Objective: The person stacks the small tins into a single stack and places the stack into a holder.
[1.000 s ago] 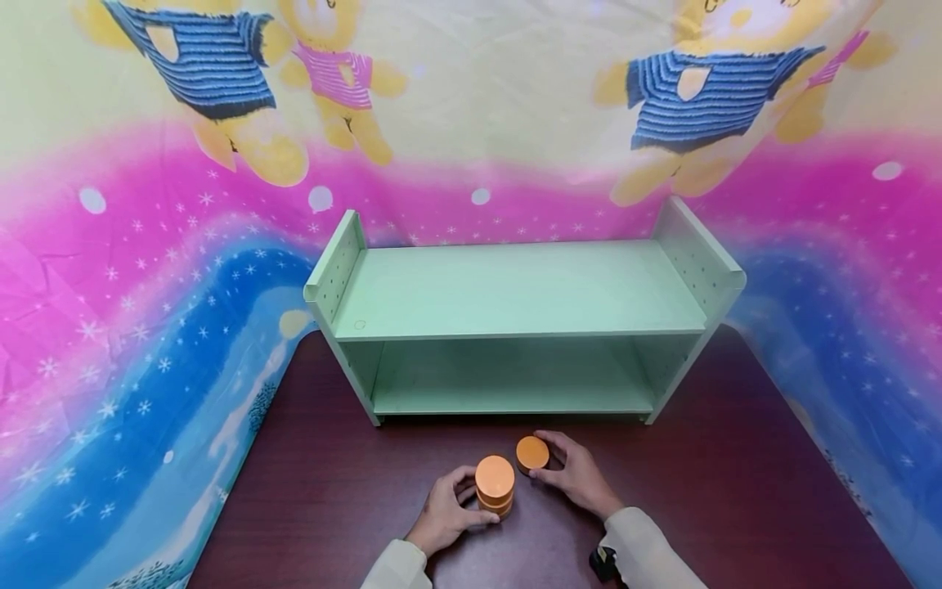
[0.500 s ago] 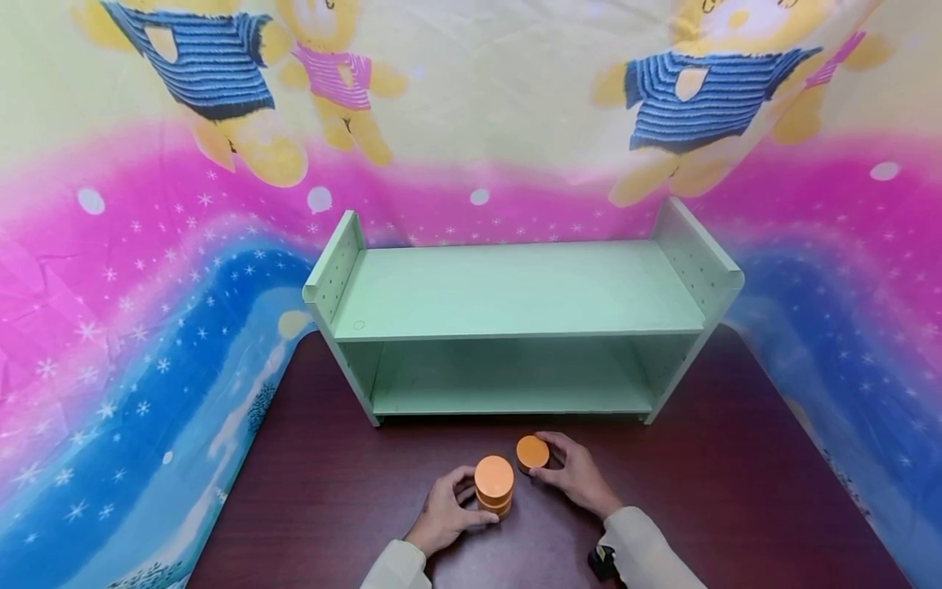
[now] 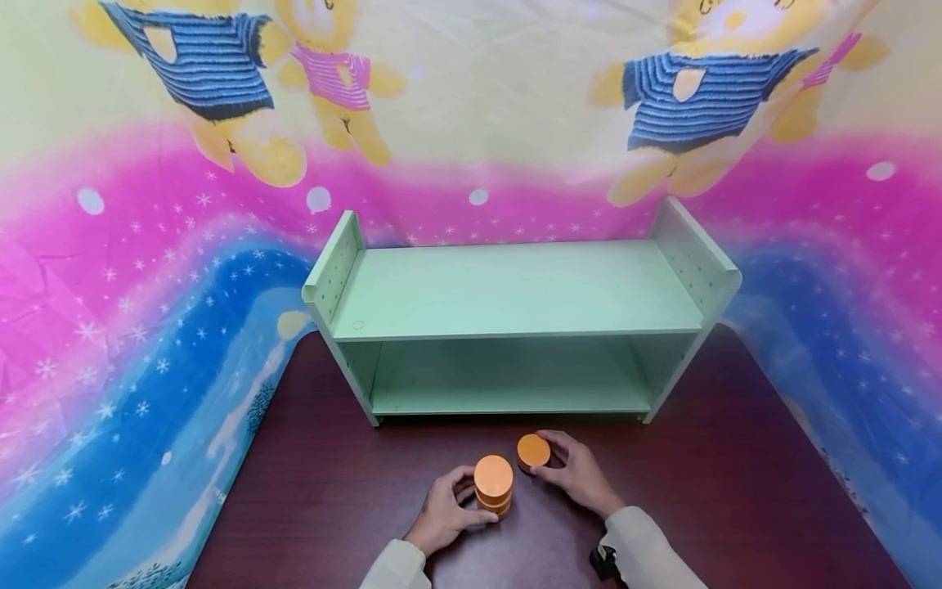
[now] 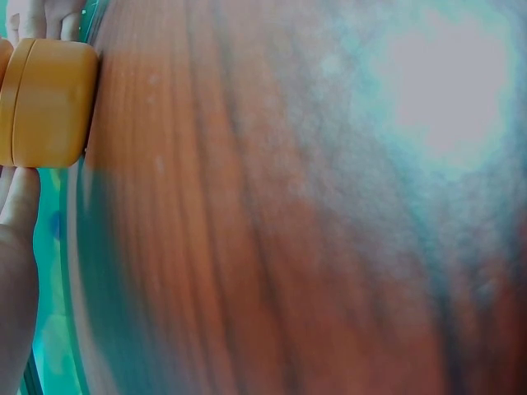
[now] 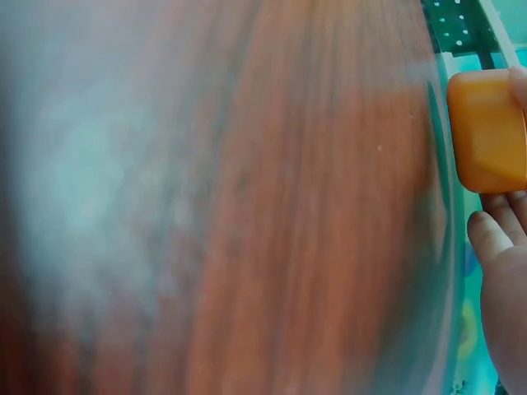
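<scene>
In the head view two orange round jars stand stacked, one on the other, on the dark red table. My left hand grips the stack low down, its thumb on the near side and its fingers on the far side. The left wrist view shows the lower orange jar from the side, with a lid seam. A single shorter orange jar sits just beyond and to the right. My right hand pinches it between thumb and fingers. Its smooth rounded side appears in the right wrist view.
A pale green two-tier shelf stands behind the hands, near the back of the dark red table. A cloth printed with bears hangs behind and along both sides. A black strap shows at the right sleeve.
</scene>
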{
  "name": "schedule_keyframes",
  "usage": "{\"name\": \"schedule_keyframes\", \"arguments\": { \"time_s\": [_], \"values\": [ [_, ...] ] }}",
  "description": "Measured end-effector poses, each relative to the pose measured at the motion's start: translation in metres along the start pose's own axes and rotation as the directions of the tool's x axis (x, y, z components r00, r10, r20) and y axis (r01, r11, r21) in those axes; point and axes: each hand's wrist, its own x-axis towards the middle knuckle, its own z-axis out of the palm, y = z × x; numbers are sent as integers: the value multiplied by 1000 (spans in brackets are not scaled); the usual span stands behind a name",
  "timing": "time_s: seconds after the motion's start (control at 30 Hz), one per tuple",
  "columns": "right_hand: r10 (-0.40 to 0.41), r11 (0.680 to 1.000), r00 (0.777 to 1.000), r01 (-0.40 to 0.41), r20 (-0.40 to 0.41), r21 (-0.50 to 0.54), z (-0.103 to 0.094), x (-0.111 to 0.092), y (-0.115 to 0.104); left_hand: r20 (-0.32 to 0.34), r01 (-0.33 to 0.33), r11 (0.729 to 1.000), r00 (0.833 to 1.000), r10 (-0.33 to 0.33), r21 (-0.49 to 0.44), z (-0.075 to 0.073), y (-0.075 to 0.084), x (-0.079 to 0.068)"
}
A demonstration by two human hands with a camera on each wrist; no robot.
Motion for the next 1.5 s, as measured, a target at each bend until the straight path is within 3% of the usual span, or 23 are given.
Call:
{"name": "schedule_keyframes", "arguments": {
  "time_s": [0.33, 0.67, 1.2, 1.5],
  "values": [
    [5, 1000, 1000, -5, -24, 1, -1, -2, -6, 3, 14, 1000, 1000, -14, 17, 0, -2, 1],
    [-26, 999, 999, 25, -32, -43, -3, -2, -14, 9, -28, 998, 1000, 27, 51, 0, -1, 0],
    [-36, 999, 999, 36, -30, -10, -5, -6, -30, 1, 4, 1000, 1000, -4, 29, 0, 0, 0],
    [-107, 994, 994, 107, -31, -16, -5, -8, -40, 1, 0, 999, 1000, 0, 43, 0, 0, 0]
  ]
}}
